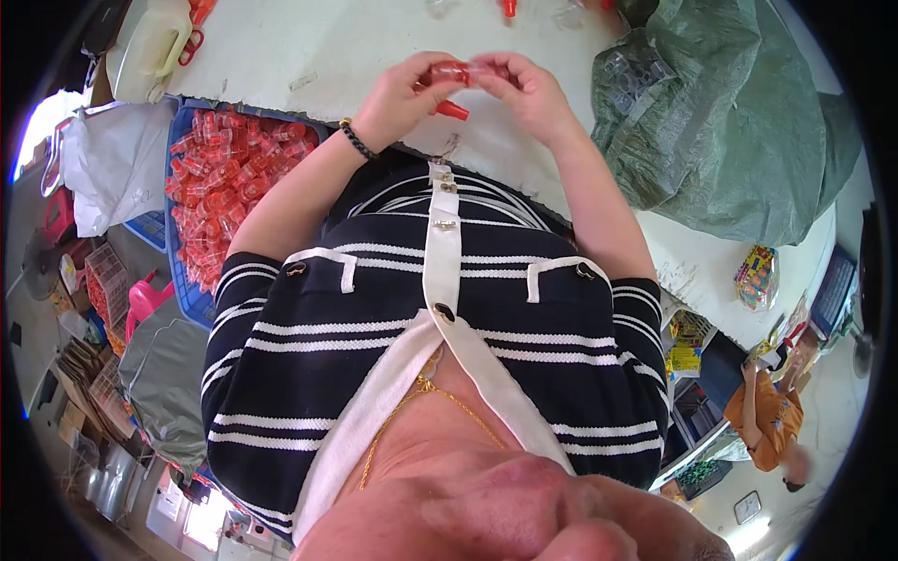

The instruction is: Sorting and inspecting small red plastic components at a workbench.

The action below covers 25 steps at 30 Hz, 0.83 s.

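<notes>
Above the white table (355, 56), my left hand (402, 101) and my right hand (533, 98) meet at their fingertips. Between them is a small red-and-clear plastic piece (456, 73), gripped at one end by each hand. Its outline is partly hidden by fingers and slightly blurred. A red cone-shaped plastic piece (453, 111) shows just beside my left fingers; whether they touch it, I cannot tell. To my left, a blue crate (195, 304) is heaped with similar red-and-clear plastic pieces (224, 178).
A green plastic sack (730, 122) lies on the table's right side, with clear plastic parts (631, 79) on it. At the left stand a pale jug (150, 47) and red scissors (191, 47). A colourful packet (756, 278) sits right; a person in orange (767, 421) is beyond.
</notes>
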### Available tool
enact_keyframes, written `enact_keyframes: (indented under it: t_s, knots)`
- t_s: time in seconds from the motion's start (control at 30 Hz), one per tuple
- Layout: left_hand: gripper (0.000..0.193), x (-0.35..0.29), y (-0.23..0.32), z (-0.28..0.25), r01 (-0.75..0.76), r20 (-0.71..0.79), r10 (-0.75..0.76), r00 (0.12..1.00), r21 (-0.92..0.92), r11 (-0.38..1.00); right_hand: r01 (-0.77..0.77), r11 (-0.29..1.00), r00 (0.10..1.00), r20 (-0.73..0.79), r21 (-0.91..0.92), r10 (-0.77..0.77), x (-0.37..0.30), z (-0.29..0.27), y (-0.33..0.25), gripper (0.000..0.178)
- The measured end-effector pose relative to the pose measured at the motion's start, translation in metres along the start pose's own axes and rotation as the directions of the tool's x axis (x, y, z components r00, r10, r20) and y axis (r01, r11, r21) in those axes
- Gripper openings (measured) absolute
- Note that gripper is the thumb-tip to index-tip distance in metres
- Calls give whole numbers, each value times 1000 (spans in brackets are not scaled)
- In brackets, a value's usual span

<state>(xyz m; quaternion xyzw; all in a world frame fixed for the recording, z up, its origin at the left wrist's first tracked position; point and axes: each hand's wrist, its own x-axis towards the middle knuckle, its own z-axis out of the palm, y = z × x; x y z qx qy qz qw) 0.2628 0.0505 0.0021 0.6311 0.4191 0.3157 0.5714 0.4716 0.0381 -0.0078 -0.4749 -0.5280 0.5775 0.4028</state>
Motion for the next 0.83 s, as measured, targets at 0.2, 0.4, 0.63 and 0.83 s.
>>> enact_keyframes:
  t_s: [0.2,0.4,0.63,0.83]
  knots:
    - [31,4,-5,-38,205,-285,-389,876,-509,836,386,651,877,41,-653,-479,87,6,-13,43]
    - [36,8,-5,-55,180,-377,-459,805,-581,793,254,304,923,136,-918,-359,152,19,-1,42]
    - [40,10,-20,-61,198,-448,-423,787,-466,862,331,531,928,169,-780,-331,107,30,2,35]
    - [43,15,-8,-48,256,-422,-362,831,-288,923,364,793,921,316,-488,-228,48,29,-31,38]
